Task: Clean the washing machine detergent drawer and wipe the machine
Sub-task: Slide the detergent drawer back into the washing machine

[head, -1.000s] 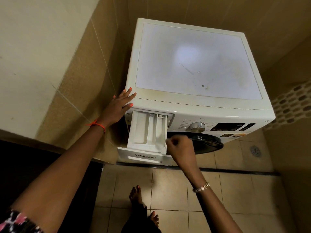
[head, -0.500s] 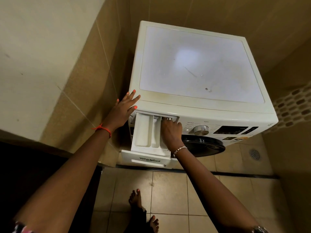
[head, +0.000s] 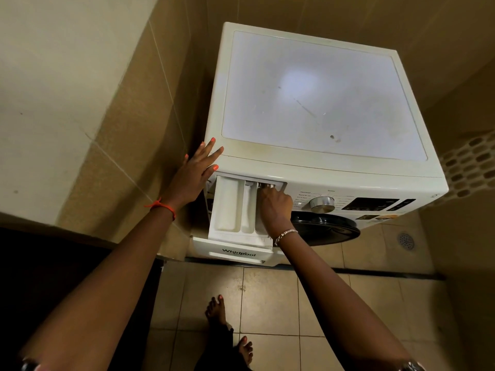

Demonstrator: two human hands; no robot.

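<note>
Two hands are at the front left corner of a white Whirlpool washing machine (head: 321,103), which fills the upper centre and right of the frame. Its detergent drawer (head: 230,210) is pulled well out towards the bottom of the frame. Three pale compartments show side by side, and the lettered front panel sits at lower centre.

The left hand (head: 195,170) lies just left of the drawer. It is flat, with straight, spread fingers resting on the machine's top front corner, and an orange thread (head: 163,206) circles its wrist. The right hand (head: 276,207) is over the drawer's rightmost compartment. Its fingers are curled and reach to the back, where the drawer meets its slot. Whether they grip or press anything there cannot be told, because the knuckles hide the fingertips. A silver bracelet (head: 286,234) sits on that wrist, above the drawer's front right corner.

Right of the drawer are a silver dial (head: 322,204) and a dark display panel (head: 369,204). The black round door (head: 326,228) is below them. Bare feet (head: 216,311) stand on the beige tiled floor (head: 267,298) at lower centre, and a floor drain (head: 405,241) lies at the right.
</note>
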